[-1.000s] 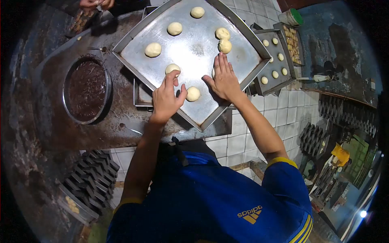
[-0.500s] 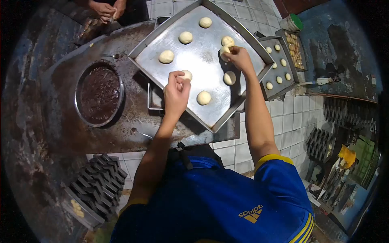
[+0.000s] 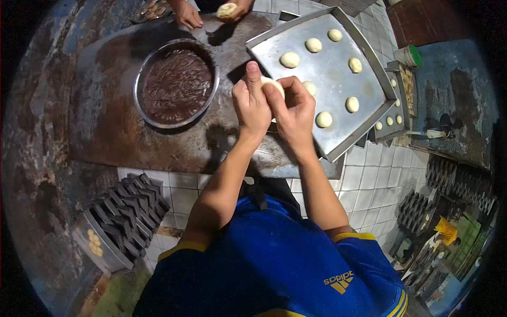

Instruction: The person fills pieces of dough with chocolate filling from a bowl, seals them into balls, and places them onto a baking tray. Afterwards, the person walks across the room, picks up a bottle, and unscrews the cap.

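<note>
In the middle of the head view my two hands meet around one pale dough ball. My left hand is closed against its left side, thumb pointing up. From the right, my right hand grips the same piece with bent fingers and thumb. Part of the dough is hidden by the fingers. Both hands are over the near left corner of a metal baking tray. Several round dough balls lie apart on it, one just beyond my right hand and another to its right.
Left of my hands, a metal bowl of dark brown paste stands on the worn table. Across the table, a co-worker's hands handle a dough piece. Another tray with dough balls sits at right.
My right hand has lifted a dough ball off the tray and come left. My left hand has left the ball it touched and joined the right. The view has shifted left.
</note>
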`<state>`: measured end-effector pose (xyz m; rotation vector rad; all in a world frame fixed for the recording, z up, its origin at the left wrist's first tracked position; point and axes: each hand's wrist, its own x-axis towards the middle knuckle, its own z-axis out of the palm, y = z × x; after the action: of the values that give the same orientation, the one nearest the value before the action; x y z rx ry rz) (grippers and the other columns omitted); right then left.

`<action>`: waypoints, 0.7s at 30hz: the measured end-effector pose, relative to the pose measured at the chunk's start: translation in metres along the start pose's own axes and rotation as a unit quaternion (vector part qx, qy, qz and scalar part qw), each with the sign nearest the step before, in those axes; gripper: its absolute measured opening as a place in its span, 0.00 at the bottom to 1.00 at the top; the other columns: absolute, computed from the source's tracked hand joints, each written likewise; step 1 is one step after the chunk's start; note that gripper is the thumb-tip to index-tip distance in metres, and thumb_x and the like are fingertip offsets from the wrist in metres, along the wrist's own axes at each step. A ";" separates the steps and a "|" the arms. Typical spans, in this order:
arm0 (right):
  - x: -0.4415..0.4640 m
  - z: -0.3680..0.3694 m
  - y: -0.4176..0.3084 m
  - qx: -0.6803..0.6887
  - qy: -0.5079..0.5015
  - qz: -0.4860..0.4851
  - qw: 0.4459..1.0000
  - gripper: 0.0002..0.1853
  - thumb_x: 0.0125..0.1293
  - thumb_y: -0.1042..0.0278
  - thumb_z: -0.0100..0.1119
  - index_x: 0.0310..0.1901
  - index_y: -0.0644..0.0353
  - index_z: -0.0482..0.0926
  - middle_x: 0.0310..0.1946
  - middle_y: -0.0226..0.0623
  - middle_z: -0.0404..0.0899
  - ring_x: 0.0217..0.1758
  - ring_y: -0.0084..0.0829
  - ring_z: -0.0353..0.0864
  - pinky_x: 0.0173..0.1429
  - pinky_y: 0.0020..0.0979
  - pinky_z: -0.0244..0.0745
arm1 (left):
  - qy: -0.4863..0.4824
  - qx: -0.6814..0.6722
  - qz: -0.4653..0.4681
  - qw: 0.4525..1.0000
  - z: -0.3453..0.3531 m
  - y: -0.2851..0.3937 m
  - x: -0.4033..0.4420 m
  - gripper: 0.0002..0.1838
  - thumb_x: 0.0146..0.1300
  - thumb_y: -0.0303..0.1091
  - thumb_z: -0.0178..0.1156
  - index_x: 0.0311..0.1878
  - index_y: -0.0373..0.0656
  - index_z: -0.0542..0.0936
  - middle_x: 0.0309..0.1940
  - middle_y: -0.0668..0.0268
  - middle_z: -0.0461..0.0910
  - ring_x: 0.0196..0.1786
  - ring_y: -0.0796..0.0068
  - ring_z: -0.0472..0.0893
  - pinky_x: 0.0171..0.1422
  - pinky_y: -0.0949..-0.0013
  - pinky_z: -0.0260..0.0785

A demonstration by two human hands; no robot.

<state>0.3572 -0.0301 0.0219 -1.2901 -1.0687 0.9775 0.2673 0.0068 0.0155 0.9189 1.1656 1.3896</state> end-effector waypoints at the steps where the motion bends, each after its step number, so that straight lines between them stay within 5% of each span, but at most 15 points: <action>1: 0.000 0.022 0.001 0.018 0.054 -0.008 0.998 0.12 0.71 0.67 0.74 0.44 0.69 0.84 0.34 0.34 0.88 0.37 0.19 0.83 0.42 0.25 0.79 | 0.008 0.012 0.026 1.000 -0.012 0.002 0.002 0.38 0.83 0.65 0.46 0.32 0.35 0.79 0.27 0.69 0.80 0.33 0.80 0.78 0.35 0.67 0.69; 3: 0.005 0.055 -0.007 0.063 0.065 -0.040 0.995 0.11 0.71 0.69 0.75 0.41 0.71 0.87 0.34 0.36 0.90 0.36 0.18 0.85 0.40 0.23 0.79 | -0.128 -0.206 -0.063 0.968 -0.058 0.005 0.015 0.34 0.82 0.66 0.48 0.38 0.41 0.80 0.34 0.74 0.79 0.36 0.84 0.76 0.38 0.74 0.67; 5: 0.005 0.074 -0.018 0.047 0.032 -0.006 0.998 0.11 0.71 0.69 0.74 0.41 0.71 0.88 0.35 0.37 0.91 0.36 0.18 0.85 0.40 0.23 0.79 | -0.147 -0.213 -0.052 0.965 -0.094 0.019 0.016 0.28 0.82 0.60 0.53 0.37 0.44 0.80 0.32 0.76 0.78 0.36 0.88 0.75 0.38 0.77 0.66; 7: 0.008 0.092 -0.025 0.062 0.010 -0.020 0.998 0.10 0.74 0.70 0.71 0.40 0.71 0.89 0.32 0.31 0.89 0.32 0.15 0.81 0.36 0.20 0.75 | -0.152 -0.051 0.008 0.987 -0.128 0.037 0.018 0.17 0.78 0.47 0.64 0.38 0.42 0.81 0.33 0.75 0.81 0.35 0.91 0.75 0.34 0.78 0.66; 10: 0.002 0.121 -0.044 0.012 -0.070 0.053 0.996 0.15 0.78 0.63 0.67 0.42 0.70 0.89 0.27 0.24 0.84 0.29 0.11 0.74 0.32 0.19 0.67 | -0.106 -0.054 -0.006 0.993 -0.174 0.047 0.022 0.16 0.80 0.47 0.61 0.45 0.43 0.81 0.39 0.71 0.83 0.34 0.89 0.77 0.34 0.79 0.69; 13: -0.008 0.154 -0.078 -0.006 -0.201 0.072 0.977 0.17 0.78 0.59 0.66 0.47 0.69 0.89 0.31 0.25 0.86 0.32 0.13 0.77 0.35 0.21 0.71 | -0.043 -0.260 -0.143 0.954 -0.209 0.067 0.022 0.16 0.82 0.50 0.55 0.55 0.49 0.78 0.40 0.69 0.81 0.40 0.83 0.81 0.40 0.75 0.76; 15: -0.016 0.172 -0.082 0.014 -0.285 0.100 0.953 0.16 0.78 0.60 0.65 0.49 0.67 0.89 0.33 0.33 0.88 0.35 0.16 0.80 0.40 0.24 0.76 | -0.154 -0.141 -0.020 0.978 -0.245 0.008 0.031 0.14 0.78 0.47 0.60 0.52 0.48 0.78 0.41 0.69 0.82 0.43 0.80 0.82 0.47 0.74 0.77; 17: -0.020 0.191 -0.073 -0.124 -0.294 -0.027 0.947 0.16 0.78 0.59 0.65 0.48 0.67 0.89 0.30 0.36 0.86 0.34 0.17 0.81 0.39 0.25 0.76 | -0.188 -0.128 -0.066 0.972 -0.266 -0.004 0.010 0.26 0.64 0.37 0.73 0.62 0.39 0.78 0.53 0.59 0.84 0.56 0.70 0.83 0.63 0.64 0.77; 18: -0.020 0.195 -0.053 -0.179 -0.256 -0.078 0.947 0.19 0.79 0.55 0.64 0.47 0.67 0.89 0.26 0.39 0.83 0.31 0.19 0.80 0.39 0.28 0.78 | -0.198 -0.038 0.015 0.979 -0.276 -0.012 0.003 0.31 0.59 0.37 0.76 0.64 0.38 0.77 0.55 0.57 0.83 0.60 0.65 0.82 0.67 0.61 0.75; 20: -0.016 0.193 -0.021 -0.188 -0.232 0.139 0.944 0.25 0.78 0.47 0.62 0.48 0.68 0.89 0.26 0.50 0.86 0.30 0.35 0.87 0.40 0.37 0.81 | -0.190 0.110 0.097 0.971 -0.313 -0.042 -0.009 0.41 0.50 0.38 0.83 0.67 0.36 0.76 0.60 0.53 0.83 0.65 0.54 0.81 0.73 0.54 0.71; 21: -0.021 0.189 0.021 -0.227 -0.218 0.153 0.937 0.27 0.77 0.45 0.62 0.46 0.69 0.89 0.27 0.53 0.86 0.31 0.42 0.88 0.40 0.41 0.81 | -0.188 0.111 0.093 0.971 -0.327 -0.045 -0.009 0.41 0.50 0.38 0.83 0.67 0.36 0.76 0.60 0.53 0.83 0.65 0.54 0.81 0.73 0.54 0.71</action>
<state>0.1699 -0.0031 -0.0031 -1.6980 -1.5280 1.3449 -0.0343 -0.0568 -0.1021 1.4143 0.9718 1.1757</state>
